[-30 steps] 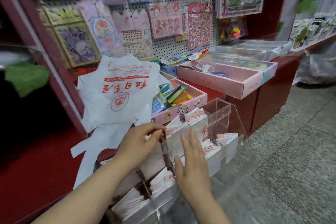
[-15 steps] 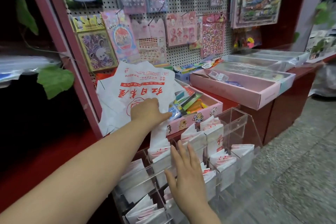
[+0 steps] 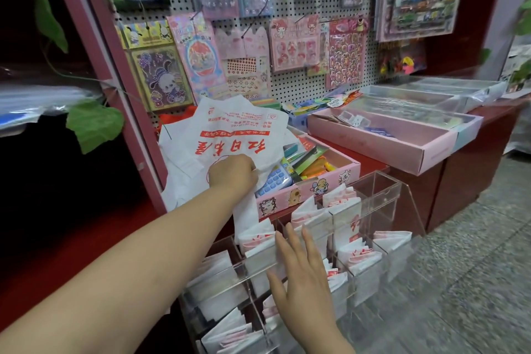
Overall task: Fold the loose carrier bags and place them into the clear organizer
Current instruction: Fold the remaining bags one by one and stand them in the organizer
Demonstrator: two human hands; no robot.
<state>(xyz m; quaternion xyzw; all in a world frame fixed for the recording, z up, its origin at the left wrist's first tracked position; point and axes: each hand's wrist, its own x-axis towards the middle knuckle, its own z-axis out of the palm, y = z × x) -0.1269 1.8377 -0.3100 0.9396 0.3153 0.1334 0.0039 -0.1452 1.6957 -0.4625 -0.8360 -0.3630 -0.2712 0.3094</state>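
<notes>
A pile of loose white carrier bags (image 3: pixel 230 129) with red print lies on the red counter against the pegboard. My left hand (image 3: pixel 232 174) reaches onto the pile and its curled fingers grip the top bag near its lower edge. The clear organizer (image 3: pixel 382 195) stands in front of the counter, its tiered compartments filled with folded bags (image 3: pixel 255 236). My right hand (image 3: pixel 298 270) rests with straight, spread fingers against the organizer's front, holding nothing.
A pink box of stationery (image 3: pixel 316 181) sits right of the bag pile, a larger pink tray (image 3: pixel 382 141) and clear lidded trays (image 3: pixel 425 100) further right. Sticker packs hang on the pegboard (image 3: pixel 287 89). Grey stone floor (image 3: pixel 474 238) lies to the right.
My left hand left the organizer, reached up to the loose bag pile and closed on the top bag. My right hand stayed on the organizer's front. The view shifted closer and left.
</notes>
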